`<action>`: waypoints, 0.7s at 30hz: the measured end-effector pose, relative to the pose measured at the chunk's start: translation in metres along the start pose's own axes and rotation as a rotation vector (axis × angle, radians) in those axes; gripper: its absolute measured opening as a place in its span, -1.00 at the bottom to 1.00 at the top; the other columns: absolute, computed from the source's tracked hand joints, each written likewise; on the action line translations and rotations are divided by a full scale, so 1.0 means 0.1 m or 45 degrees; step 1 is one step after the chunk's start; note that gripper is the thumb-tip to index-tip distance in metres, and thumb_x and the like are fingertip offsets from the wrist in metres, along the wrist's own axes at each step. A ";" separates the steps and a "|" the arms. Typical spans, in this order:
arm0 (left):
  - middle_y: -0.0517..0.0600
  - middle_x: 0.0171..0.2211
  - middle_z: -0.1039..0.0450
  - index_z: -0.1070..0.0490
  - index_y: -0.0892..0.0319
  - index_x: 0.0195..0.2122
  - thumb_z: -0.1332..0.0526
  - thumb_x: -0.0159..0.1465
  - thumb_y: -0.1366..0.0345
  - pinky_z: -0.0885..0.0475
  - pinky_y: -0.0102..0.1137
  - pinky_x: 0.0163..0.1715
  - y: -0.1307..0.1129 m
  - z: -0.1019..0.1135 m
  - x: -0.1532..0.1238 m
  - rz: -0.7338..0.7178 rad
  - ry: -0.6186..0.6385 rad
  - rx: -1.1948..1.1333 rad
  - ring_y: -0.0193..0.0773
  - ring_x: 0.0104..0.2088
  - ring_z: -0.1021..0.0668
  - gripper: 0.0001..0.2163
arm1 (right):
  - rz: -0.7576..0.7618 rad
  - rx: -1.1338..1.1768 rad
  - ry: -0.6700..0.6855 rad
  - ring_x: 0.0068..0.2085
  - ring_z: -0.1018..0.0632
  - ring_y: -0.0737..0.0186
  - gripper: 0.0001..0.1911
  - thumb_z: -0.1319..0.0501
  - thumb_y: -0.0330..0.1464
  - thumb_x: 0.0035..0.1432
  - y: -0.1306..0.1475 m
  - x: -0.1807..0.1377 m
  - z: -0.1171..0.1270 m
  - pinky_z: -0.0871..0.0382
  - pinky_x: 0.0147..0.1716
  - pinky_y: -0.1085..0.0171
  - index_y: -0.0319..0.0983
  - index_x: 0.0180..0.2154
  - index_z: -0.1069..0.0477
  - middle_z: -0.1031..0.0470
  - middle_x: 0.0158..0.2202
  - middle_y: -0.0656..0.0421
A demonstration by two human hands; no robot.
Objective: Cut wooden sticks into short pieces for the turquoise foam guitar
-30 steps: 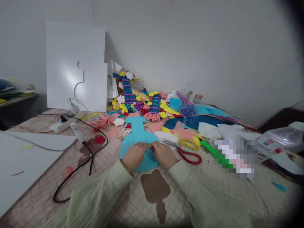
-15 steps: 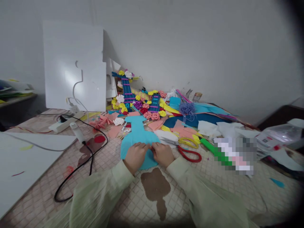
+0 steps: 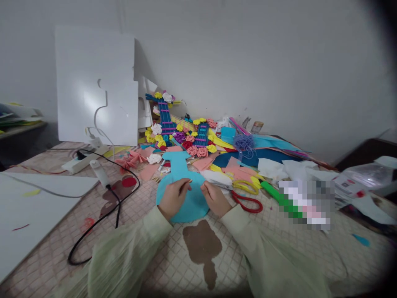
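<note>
A light-blue guitar-shaped cutout (image 3: 190,209), seemingly paper, lies flat on the table with its neck pointing away from me. Over its left half is my left hand (image 3: 175,198), closed with thumb and fingers pinched together; what they hold, if anything, is too small to make out. My right hand (image 3: 216,199) is over the body's right edge, also pinched, and its fingertips hide whatever is in them. A gap separates the two hands, showing blue surface between. Just right of my right hand lie red-handled scissors (image 3: 248,203) and yellow-handled scissors (image 3: 246,187).
Behind the cutout are paper flowers (image 3: 198,151) and small decorated guitars (image 3: 166,118). A white glue gun (image 3: 99,174) with a black cord and a power strip (image 3: 83,160) sit left. Purple yarn (image 3: 244,143) and a green-handled item (image 3: 273,193) are right.
My hands were together over the cutout's middle; they have moved apart, the left rising slightly and turning, the right shifting slightly right. The cutout stays nearly in place.
</note>
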State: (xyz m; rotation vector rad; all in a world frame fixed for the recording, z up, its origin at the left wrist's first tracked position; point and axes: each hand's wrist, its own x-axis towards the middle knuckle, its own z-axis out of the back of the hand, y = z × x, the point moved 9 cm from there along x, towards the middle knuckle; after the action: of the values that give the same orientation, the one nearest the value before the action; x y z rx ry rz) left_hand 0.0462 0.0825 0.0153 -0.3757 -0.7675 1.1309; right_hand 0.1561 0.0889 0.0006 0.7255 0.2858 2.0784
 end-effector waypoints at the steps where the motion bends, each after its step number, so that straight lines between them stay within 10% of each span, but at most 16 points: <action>1: -0.02 -0.42 -0.46 -0.33 0.25 -0.20 0.08 0.26 0.31 -0.38 -0.46 -0.37 0.01 0.01 0.00 0.003 -0.015 -0.079 -0.34 -0.42 -0.48 -0.75 | 0.015 0.050 0.003 -0.48 -0.36 0.32 -0.70 0.21 -0.31 0.28 0.03 -0.02 0.01 -0.20 -0.46 0.36 -0.20 -0.47 -0.12 -0.28 -0.55 0.24; 14: -0.15 -0.60 -0.18 -0.37 0.25 -0.38 -0.13 0.15 0.18 -0.18 -0.54 -0.58 -0.08 -0.13 -0.07 -0.026 0.027 -0.445 -0.44 -0.57 -0.22 -0.79 | 0.078 0.401 0.094 -0.50 -0.33 0.33 -0.76 0.09 -0.34 0.20 0.22 -0.06 -0.07 -0.18 -0.48 0.35 -0.21 -0.50 -0.14 -0.27 -0.56 0.24; 21: -0.12 -0.54 -0.26 -0.34 0.23 -0.42 -0.09 0.14 0.18 -0.16 -0.51 -0.53 0.37 0.56 0.13 0.132 -0.167 -0.128 -0.42 -0.56 -0.25 -0.80 | 0.091 0.324 0.009 -0.39 -0.41 0.31 -0.86 -0.02 -0.36 0.17 0.11 -0.06 0.07 -0.26 -0.36 0.35 -0.24 -0.33 -0.31 -0.40 -0.43 0.18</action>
State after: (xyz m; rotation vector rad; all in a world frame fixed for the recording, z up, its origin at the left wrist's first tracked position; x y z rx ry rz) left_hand -0.0161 0.1033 0.0354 -0.4327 -0.9315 1.2257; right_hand 0.1552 0.0773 0.0091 0.8905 0.5431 2.1349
